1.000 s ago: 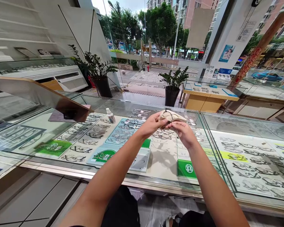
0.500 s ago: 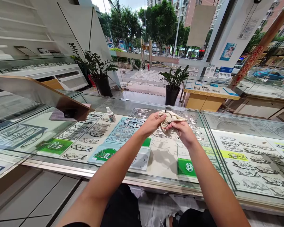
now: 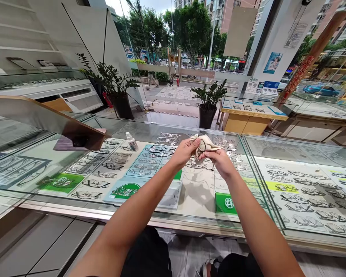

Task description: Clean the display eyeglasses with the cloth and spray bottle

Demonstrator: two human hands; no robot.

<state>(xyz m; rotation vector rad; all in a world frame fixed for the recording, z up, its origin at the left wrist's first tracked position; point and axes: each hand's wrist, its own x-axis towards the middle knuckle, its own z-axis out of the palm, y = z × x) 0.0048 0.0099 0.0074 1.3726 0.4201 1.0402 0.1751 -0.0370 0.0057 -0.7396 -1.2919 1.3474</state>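
Note:
Above the glass display counter, my left hand [image 3: 187,150] and my right hand [image 3: 219,159] come close together. Both have their fingers closed on a cream cloth [image 3: 207,142]. A thin dark-framed pair of glasses [image 3: 202,145] shows in the folds of the cloth, and one dark temple hangs down near my right hand. The fingers and cloth hide much of the frame. To the left, a small white spray bottle [image 3: 132,142] stands upright on the glass top.
Rows of glasses lie inside the glass counter [image 3: 196,221]. At the left, a brown tilted panel [image 3: 46,117] reaches over it. Beyond are two potted plants [image 3: 208,104] [image 3: 122,100], a wooden display table [image 3: 245,121] and large windows onto a street.
The cloth has shifted and refolded between my fingers, baring more of the glasses' rim. My hands have moved slightly, and the view has turned a little.

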